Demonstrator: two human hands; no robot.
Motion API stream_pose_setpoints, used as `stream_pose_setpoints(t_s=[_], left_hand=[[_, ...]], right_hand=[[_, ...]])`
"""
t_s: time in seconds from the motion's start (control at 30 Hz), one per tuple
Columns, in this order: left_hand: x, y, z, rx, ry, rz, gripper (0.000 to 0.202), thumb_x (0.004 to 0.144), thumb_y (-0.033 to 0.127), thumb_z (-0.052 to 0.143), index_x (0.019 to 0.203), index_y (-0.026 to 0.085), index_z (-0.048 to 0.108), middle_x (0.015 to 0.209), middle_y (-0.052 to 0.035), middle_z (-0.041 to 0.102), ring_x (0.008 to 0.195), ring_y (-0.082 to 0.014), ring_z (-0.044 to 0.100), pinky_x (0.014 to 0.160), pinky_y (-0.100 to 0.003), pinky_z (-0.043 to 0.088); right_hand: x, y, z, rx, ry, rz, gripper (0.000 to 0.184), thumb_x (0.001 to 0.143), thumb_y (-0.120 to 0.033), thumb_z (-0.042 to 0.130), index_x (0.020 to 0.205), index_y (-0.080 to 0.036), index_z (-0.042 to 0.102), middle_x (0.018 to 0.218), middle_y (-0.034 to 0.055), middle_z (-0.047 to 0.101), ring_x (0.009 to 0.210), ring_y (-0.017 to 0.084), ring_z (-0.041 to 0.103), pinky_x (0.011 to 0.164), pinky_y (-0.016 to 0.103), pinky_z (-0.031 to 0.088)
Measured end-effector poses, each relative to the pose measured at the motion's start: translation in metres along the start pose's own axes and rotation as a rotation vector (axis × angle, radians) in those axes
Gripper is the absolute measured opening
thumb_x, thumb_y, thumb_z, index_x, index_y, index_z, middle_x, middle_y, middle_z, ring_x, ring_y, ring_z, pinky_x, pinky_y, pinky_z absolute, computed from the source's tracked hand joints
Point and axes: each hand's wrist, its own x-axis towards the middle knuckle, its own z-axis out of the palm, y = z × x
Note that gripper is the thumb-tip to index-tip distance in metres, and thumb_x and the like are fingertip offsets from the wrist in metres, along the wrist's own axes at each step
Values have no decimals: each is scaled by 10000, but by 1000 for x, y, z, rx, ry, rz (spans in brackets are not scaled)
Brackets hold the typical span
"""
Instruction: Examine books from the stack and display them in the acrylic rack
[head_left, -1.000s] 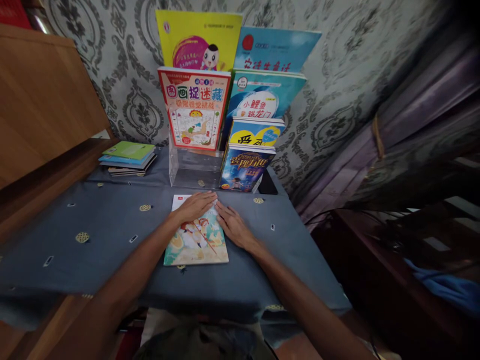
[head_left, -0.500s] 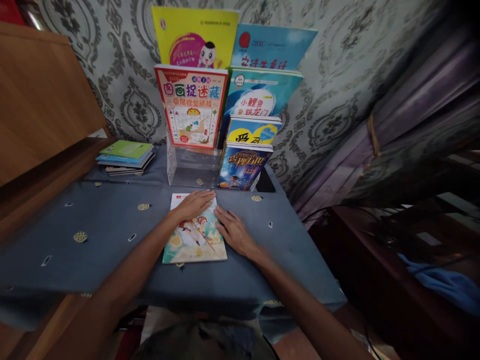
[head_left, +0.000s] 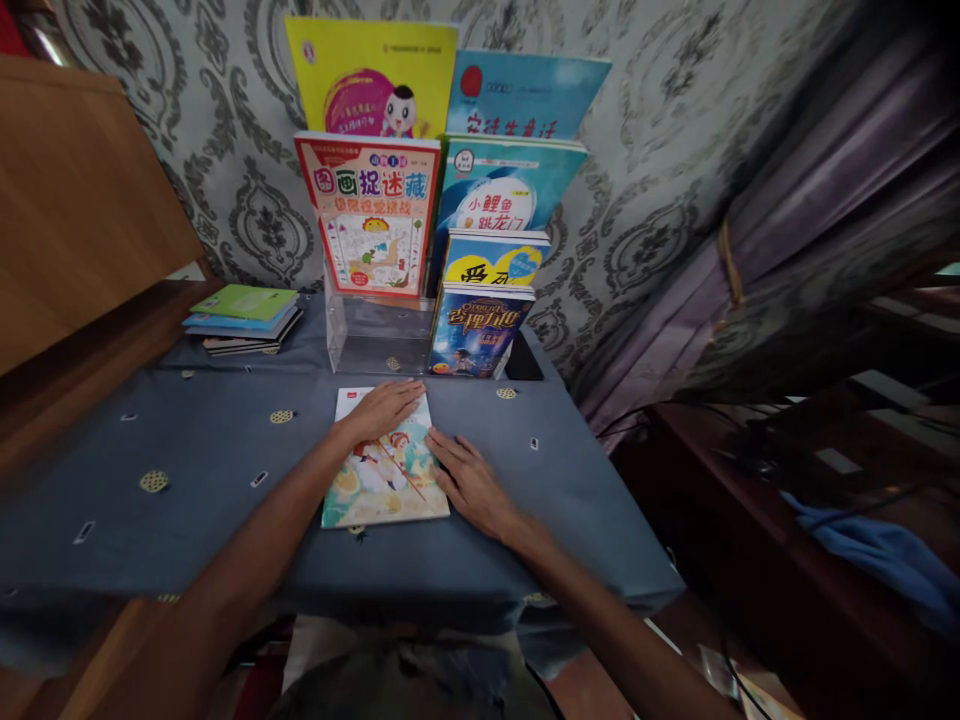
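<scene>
A thin picture book [head_left: 375, 480] lies flat on the blue-grey tablecloth [head_left: 202, 450] in front of me. My left hand [head_left: 382, 408] rests flat on the book's upper half, fingers stretched out. My right hand [head_left: 469, 480] lies flat at the book's right edge, fingers extended, touching the edge and the cloth. Behind the book stands a clear tiered display rack [head_left: 375, 335]; its front left slot has no book in it.
The rack holds several upright children's books, among them a red-framed one [head_left: 367, 215] and a dark blue one [head_left: 480, 330]. A small stack of thin books [head_left: 244, 318] lies at the back left. Patterned wallpaper is behind, a curtain [head_left: 810, 230] at the right, wooden furniture at the left.
My right hand has slid back a little along the book's right edge toward me. The left hand stays flat on the book. The view has drifted slightly.
</scene>
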Motion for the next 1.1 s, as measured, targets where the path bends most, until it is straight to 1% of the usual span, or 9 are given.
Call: stream_pose_setpoints(t_s=[0.07, 0.23, 0.4, 0.57, 0.67, 0.73, 0.9, 1.1], left_hand=[[0, 0, 0, -1, 0, -3, 501, 1058, 385, 264, 1456, 175, 484, 1535, -76, 474, 1441, -182, 410, 1163, -365, 341], [0, 1, -1, -1, -9, -13, 500, 1059, 387, 260, 1460, 183, 478, 1543, -71, 462, 1447, -179, 400, 1169, -367, 331], [0, 3, -3, 5, -21, -15, 500, 1059, 385, 258, 1460, 181, 476, 1539, -68, 468, 1445, -176, 404, 1170, -362, 332], [0, 3, -4, 1, -24, -22, 501, 1057, 393, 259, 1462, 191, 474, 1537, -67, 471, 1448, -183, 399, 1161, -384, 348], [0, 3, -4, 2, -25, -23, 501, 1056, 389, 264, 1464, 186, 472, 1539, -68, 467, 1451, -178, 394, 1166, -378, 340], [-1, 4, -5, 2, -29, -24, 506, 1057, 389, 262, 1465, 174, 470, 1541, -74, 464, 1457, -176, 384, 1171, -371, 332], [-1, 4, -4, 9, -23, -20, 510, 1059, 397, 252, 1459, 179, 481, 1541, -70, 466, 1467, -180, 365, 1179, -370, 323], [-1, 9, -5, 75, -32, -39, 504, 1055, 371, 249, 1468, 180, 467, 1538, -78, 470, 1476, -206, 350, 1186, -449, 309]], right_hand=[[-5, -3, 0, 1, -5, -1, 481, 1007, -241, 392, 1469, -140, 479, 1513, 159, 488, 1418, 229, 445, 1192, 498, 335], [-20, -11, -3, 2, 11, -24, 473, 1014, -236, 389, 1478, -189, 475, 1498, 131, 512, 1414, 220, 451, 1184, 503, 350], [-35, -21, -7, 8, 32, -46, 494, 1009, -223, 421, 1503, -229, 441, 1481, 114, 534, 1393, 220, 479, 1169, 502, 379], [-51, -30, -8, 7, 72, -71, 468, 1008, -207, 423, 1471, -214, 487, 1440, 128, 574, 1348, 227, 534, 1128, 505, 439], [-60, -36, -9, 9, 95, -82, 487, 1005, -193, 438, 1489, -246, 460, 1429, 111, 588, 1323, 216, 559, 1125, 494, 448], [-65, -39, -8, -8, 106, -95, 503, 1004, -177, 435, 1502, -246, 437, 1421, 113, 596, 1314, 221, 568, 1117, 503, 456], [-71, -43, -4, -59, 147, -121, 504, 999, -151, 431, 1498, -217, 440, 1388, 132, 620, 1284, 238, 594, 1091, 521, 476], [-69, -47, -9, -45, 146, -94, 479, 994, -158, 453, 1464, -245, 490, 1365, 112, 642, 1269, 239, 606, 1087, 523, 472]])
